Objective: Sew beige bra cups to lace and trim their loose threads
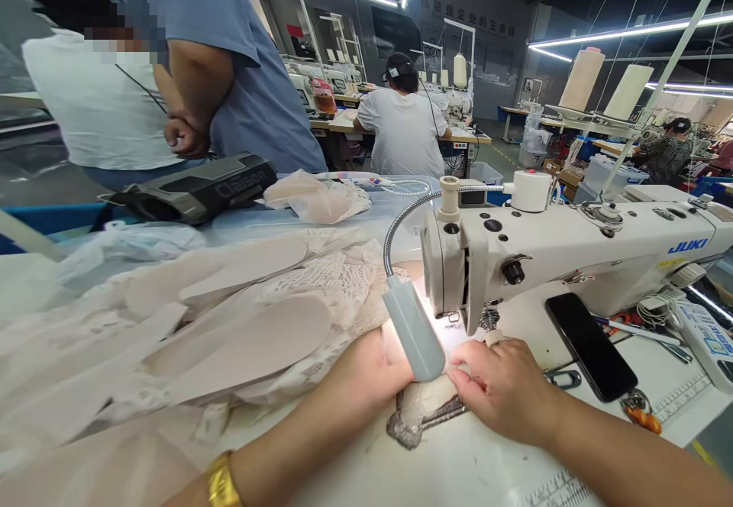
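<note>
A white sewing machine stands in front of me, and its small lamp on a bendable metal neck hangs in front of the needle area. My left hand lies just left of the lamp, wearing a gold bracelet at the wrist; the lamp head hides most of its fingers. To the right of the lamp, my right hand has thumb and forefinger pinched together at the edge of a pale fabric piece by the needle. Bright light washes out the fabric, and the lamp covers part of it.
Cream lace and beige cup-shaped pieces are heaped at left. A black device lies behind them. Right of the needle are a black phone, pens and small tools. Thread cones stand above. Several people are nearby, two close at left.
</note>
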A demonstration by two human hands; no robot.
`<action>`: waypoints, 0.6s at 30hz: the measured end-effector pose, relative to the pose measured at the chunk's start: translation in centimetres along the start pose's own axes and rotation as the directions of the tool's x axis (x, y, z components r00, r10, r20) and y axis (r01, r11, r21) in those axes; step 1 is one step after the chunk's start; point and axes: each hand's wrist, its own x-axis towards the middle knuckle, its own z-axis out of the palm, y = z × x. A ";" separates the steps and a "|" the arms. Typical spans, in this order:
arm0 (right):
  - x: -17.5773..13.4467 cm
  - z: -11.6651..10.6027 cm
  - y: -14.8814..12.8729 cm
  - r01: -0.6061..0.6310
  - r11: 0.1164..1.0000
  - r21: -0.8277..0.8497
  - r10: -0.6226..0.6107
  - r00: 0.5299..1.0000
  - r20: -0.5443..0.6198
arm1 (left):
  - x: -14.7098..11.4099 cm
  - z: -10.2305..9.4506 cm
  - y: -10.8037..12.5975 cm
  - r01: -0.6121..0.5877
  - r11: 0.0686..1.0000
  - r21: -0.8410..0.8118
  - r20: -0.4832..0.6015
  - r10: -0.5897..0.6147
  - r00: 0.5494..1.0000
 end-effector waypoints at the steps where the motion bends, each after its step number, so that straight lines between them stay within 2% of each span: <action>1: 0.0 0.2 0.0 -0.001 1.000 -0.005 0.001 1.000 0.004 | -0.1 0.0 0.0 0.005 1.000 -0.002 0.005 -0.005 1.000; 7: 0.2 0.8 -0.1 -0.018 0.999 -0.028 0.019 1.000 0.004 | 0.2 -0.2 -0.7 0.017 1.000 -0.010 0.041 -0.017 0.999; 12: 0.5 0.1 -0.1 -0.066 0.998 -0.015 0.066 0.998 -0.018 | 0.4 -0.2 -0.8 -0.017 0.999 -0.050 0.069 0.020 0.997; 18: 0.6 -0.3 -0.4 0.002 1.000 0.029 0.000 0.999 -0.049 | 0.0 0.1 -0.1 -0.021 0.999 -0.032 0.018 0.021 1.000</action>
